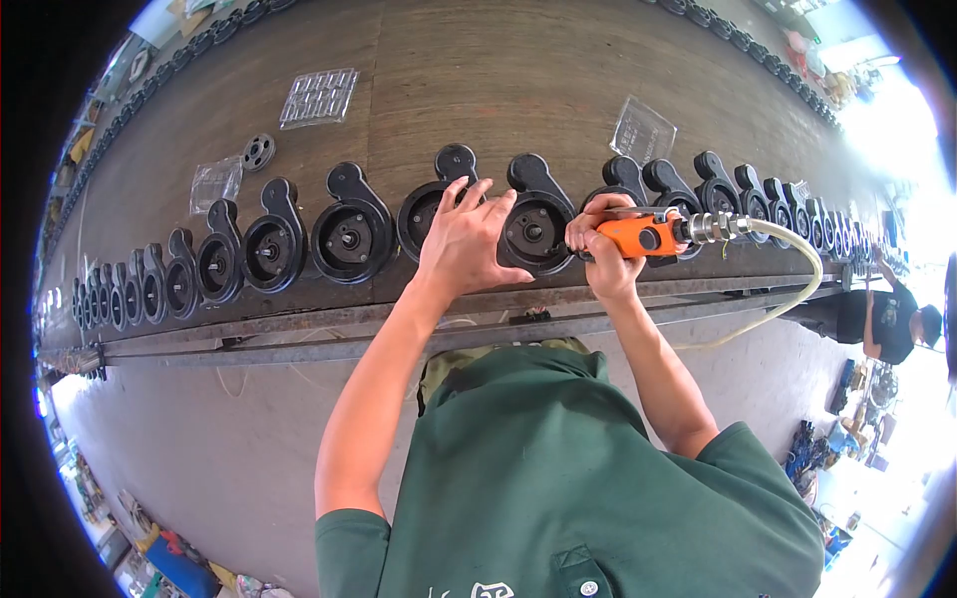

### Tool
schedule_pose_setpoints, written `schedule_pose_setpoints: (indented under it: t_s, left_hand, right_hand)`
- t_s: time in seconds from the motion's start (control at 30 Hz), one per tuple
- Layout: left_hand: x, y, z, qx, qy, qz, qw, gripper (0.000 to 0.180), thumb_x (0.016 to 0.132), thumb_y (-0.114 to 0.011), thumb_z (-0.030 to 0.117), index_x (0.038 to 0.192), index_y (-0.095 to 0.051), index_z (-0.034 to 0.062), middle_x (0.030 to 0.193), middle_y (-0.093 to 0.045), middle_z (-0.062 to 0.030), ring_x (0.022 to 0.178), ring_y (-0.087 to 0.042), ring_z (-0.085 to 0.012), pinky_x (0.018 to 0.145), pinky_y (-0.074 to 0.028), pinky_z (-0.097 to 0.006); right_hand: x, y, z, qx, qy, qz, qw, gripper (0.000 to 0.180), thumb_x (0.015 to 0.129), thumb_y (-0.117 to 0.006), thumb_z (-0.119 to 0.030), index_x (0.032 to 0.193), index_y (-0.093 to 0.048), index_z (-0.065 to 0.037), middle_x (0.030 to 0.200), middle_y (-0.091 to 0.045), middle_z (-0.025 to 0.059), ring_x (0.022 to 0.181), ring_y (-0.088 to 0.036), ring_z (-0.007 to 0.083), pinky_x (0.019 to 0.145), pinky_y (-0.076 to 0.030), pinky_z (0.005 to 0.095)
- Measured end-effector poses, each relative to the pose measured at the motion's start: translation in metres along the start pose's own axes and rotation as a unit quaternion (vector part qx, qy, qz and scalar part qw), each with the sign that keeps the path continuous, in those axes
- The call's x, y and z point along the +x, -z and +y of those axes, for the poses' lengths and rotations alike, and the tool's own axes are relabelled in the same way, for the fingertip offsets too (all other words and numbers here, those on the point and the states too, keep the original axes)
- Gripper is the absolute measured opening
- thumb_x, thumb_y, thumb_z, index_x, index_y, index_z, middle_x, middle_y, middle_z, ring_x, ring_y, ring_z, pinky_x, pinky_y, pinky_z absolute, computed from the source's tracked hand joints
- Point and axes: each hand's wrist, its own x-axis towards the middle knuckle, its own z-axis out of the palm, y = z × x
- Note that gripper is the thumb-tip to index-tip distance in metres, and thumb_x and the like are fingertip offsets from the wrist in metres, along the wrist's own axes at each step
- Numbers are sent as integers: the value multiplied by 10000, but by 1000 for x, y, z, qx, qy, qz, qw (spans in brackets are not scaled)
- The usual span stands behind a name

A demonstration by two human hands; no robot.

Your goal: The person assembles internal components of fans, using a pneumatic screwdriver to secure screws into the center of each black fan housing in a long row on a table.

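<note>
1. Orange tool (628, 235): in my right hand (608, 267), fingers wrapped around it, body lying roughly sideways. Metal coupling (710, 228) on its right end, pale hose (817, 269) looping off right of that hand and back toward me.
2. My left hand (462, 244): fingers spread, gripping nothing. Fingertips over the left housing (419, 211), thumb at the lower rim of the middle housing (532, 232). Can't tell if it's touching either.
3. Middle housing sits between my hands: round black cup, short arm pointing away from me, metal shaft and dark plate inside. Right housing (624, 175) is mostly hidden behind my right hand, contents unreadable.
4. More of the same run in a row of housings (351, 241) out to both sides of my hands. Cups nearest my left hand show a central shaft each.
5. Clear trays: one (318, 98) beyond my left hand with moulded cells, one (215, 184) farther left, one (643, 130) beyond my right. Can't tell what's in them.
6. Loose spoked disc (258, 151) left of my left hand.
7. Surface: brown tabletop (449, 90), metal rail (229, 339) on my side, second row of black parts (179, 60) along the far edge.
8. Room: grey floor (219, 429) below my hands, co-worker (892, 319) in dark top and cap far right.
</note>
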Motion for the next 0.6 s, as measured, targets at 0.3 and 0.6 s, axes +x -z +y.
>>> schedule_pose_setpoints:
  t_s: [0.3, 0.6]
  left_hand:
    - [0, 1, -1, 0, 2, -2, 1000, 1073, 625, -837, 663, 1390, -589, -47, 1281, -704, -134, 1388, -508, -315, 1241, -253, -508]
    - [-1, -1, -1, -5, 8, 2, 1000, 1088, 620, -844, 663, 1397, -574, -49, 1252, -710, -155, 1383, -510, -319, 1237, -256, -500]
  right_hand:
    - [-2, -7, 2, -66, -9, -29, 997, 268, 831, -524, 43, 1095, -483, 16, 756, -530, 70, 656, -518, 166, 653, -492, 341]
    - [-6, -13, -2, -67, 9, -25, 997, 270, 821, -523, 56, 1082, -486, 1, 756, -540, 73, 649, -522, 158, 647, -497, 340]
